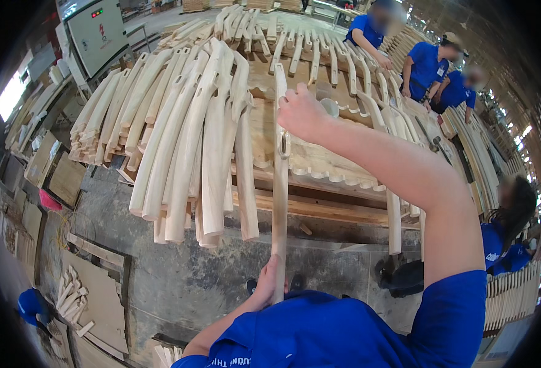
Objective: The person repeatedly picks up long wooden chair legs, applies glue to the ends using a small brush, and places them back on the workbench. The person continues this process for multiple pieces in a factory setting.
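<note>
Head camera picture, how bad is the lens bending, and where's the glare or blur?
Head view: strong fisheye, black corners, and the workbench edge bows near the rim; glare at the bright opening on the left; the co-workers at top right look soft, while the wooden piece held by both hands is sharp.

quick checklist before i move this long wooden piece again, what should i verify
1. Left hand grips the lower end of the long pale curved wooden piece: ok.
2. Right hand holds its upper part: ok.
3. Piece is apart from the stack of curved pale wooden parts to its left: ok.
4. Grey concrete floor below the piece is bare: ok.
5. People in blue shirts stand away from the piece: ok.
6. Cracks or splinters in the piece: cannot tell.
</note>
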Tool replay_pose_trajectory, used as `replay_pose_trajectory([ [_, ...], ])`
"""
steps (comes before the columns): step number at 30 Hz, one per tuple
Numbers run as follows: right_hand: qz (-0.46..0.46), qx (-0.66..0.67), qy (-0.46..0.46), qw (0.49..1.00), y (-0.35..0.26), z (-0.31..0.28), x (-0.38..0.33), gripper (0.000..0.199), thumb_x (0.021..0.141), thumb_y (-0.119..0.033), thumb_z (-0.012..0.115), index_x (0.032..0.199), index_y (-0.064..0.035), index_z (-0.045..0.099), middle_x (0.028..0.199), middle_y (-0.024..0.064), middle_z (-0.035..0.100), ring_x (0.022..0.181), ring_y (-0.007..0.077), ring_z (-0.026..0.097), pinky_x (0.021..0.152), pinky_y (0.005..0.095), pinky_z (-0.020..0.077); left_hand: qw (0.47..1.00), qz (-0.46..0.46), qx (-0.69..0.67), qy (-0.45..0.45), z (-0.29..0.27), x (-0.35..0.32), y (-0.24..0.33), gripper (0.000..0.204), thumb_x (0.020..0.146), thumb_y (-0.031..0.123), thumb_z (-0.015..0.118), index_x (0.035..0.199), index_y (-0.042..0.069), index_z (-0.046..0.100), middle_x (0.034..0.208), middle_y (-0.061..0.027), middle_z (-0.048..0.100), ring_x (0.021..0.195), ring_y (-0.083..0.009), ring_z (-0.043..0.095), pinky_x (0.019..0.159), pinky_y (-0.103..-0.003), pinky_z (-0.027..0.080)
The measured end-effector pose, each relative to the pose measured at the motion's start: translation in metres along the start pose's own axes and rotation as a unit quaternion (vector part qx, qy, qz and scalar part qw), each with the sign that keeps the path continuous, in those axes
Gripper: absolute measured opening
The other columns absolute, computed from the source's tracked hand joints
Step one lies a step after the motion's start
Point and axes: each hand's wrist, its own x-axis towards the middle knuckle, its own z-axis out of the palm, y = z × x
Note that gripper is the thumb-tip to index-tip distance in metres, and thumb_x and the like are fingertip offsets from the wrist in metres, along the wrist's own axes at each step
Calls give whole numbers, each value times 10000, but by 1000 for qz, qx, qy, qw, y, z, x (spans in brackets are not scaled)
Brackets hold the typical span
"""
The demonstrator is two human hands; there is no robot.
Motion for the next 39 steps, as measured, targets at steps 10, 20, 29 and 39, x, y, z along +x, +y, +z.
replay_pose_trajectory([
  [10,86,59,166,981,18,3,-44,41,703,-144,577,688,-132,542,762,18,536,729,195,573,565,337,413,998,58,-17,-36,7,5,-11,345,904,360,470,1013,38,412,609,-90,490,414,-185,477,378,-291,414],
  [20,523,668,186,496,-22,16,-267,224,796,-225,661,760,-19,578,627,20,553,592,85,501,533,247,400,986,152,56,-34,59,1,-17,285,803,81,573,999,21,376,641,-104,487,437,-193,499,381,-308,461],
  [29,650,595,398,257,-44,-33,-524,30,867,-60,564,842,-43,564,663,-1,541,537,33,441,468,167,333,959,165,104,-207,249,-7,-42,318,804,150,585,1023,53,377,745,-84,483,466,-178,501,389,-292,460],
  [39,711,460,462,263,-68,-101,-704,133,906,-124,539,796,-65,492,611,-5,461,465,28,355,404,161,256,959,109,97,-241,457,26,-140,284,808,155,568,976,28,379,699,-72,473,479,-167,512,414,-290,459],
])
